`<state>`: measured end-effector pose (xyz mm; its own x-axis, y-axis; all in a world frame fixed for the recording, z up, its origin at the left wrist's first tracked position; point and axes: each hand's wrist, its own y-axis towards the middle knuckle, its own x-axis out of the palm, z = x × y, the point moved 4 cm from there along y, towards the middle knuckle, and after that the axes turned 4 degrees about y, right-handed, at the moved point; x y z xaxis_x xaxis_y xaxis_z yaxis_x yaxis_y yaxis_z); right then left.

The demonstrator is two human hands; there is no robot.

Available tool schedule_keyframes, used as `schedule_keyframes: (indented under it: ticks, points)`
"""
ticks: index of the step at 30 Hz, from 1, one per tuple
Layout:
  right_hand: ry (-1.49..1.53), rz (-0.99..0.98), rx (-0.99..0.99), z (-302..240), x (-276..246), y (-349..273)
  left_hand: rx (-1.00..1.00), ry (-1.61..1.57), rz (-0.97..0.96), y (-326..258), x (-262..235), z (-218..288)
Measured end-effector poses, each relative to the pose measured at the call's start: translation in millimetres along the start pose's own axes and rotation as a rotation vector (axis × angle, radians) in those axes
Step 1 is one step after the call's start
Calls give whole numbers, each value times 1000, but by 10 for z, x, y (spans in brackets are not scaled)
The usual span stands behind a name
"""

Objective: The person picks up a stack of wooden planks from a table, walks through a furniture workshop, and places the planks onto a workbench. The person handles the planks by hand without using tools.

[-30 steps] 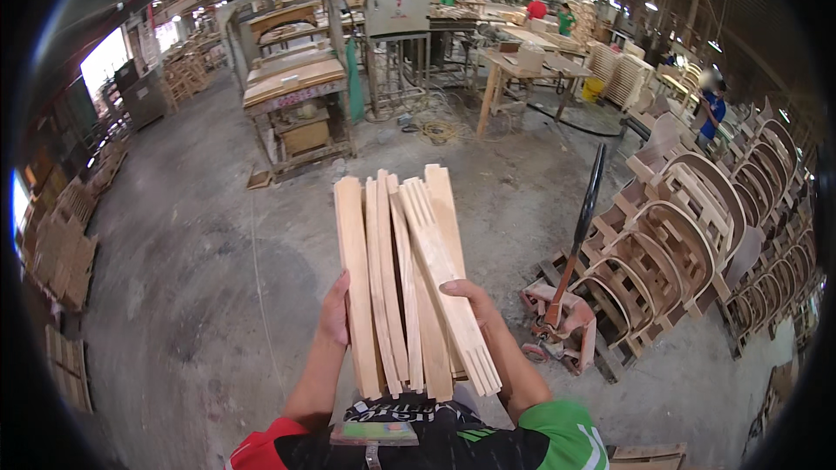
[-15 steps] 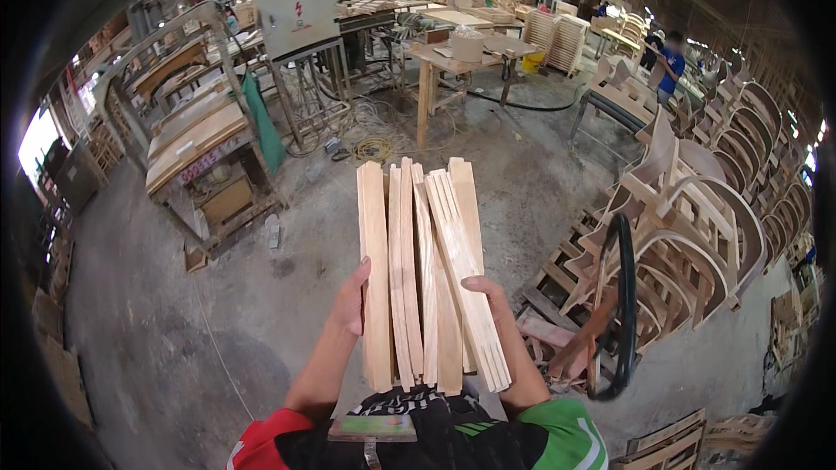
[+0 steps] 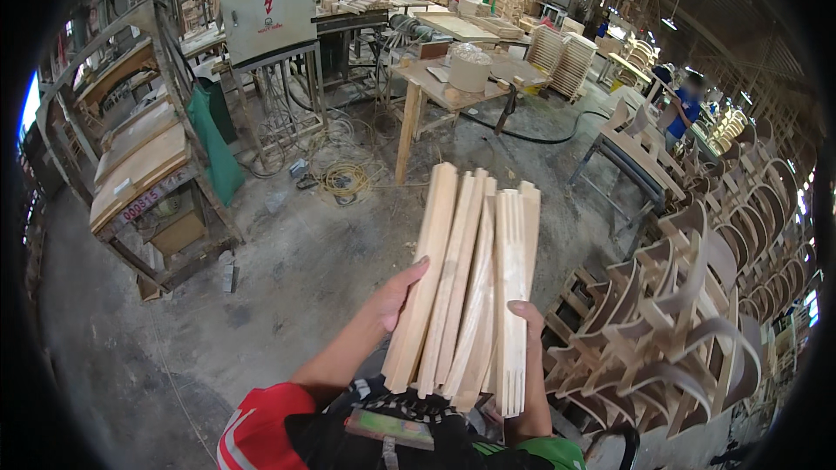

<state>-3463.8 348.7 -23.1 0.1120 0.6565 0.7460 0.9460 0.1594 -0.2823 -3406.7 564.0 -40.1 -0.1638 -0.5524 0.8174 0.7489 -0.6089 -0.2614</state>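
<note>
A bundle of pale wooden strips [image 3: 461,283] is clasped upright in front of my chest, its lower ends close to my dark shirt. My left hand [image 3: 403,294] presses on the bundle's left side, thumb along the outermost strip. On the other side, my right hand [image 3: 529,320] grips the strips with its thumb over the front of the right-hand ones. The fingers of both hands are mostly hidden behind the wood. Several strips lean at slightly different angles, with narrow gaps between them.
Stacked curved wooden frames [image 3: 670,296] crowd the right side. Ahead stands a wooden table [image 3: 435,91] bearing a round container [image 3: 470,70]. An electrical cabinet [image 3: 268,13] and a worn workbench [image 3: 144,174] are at left. Cables [image 3: 344,178] lie on the floor. A person in blue [image 3: 684,113] works at far right.
The table and cabinet appear nearer, and the view has shifted. The bundle now sits farther right in view and tilts rightward, still between both hands.
</note>
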Motion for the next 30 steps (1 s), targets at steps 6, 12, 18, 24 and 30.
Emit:
schedule_keyframes:
  ticks: [6,12,18,24,30]
  points:
    - [-257,167,-304,-1241,-738,1127,-181,139,-216,1940,613,701]
    - [6,293,-524,-2148,-111,1953,-367,148,-382,3627,1047,980]
    - [32,345,-515,-3322,-1095,3067,-460,183,-462,5616,1399,993]
    - [-19,268,-447,-4872,-1907,4279,-385,213,-358,7399,1965,1253]
    - [-24,260,-425,-6141,-2160,5393,-318,109,-367,8916,2416,1679]
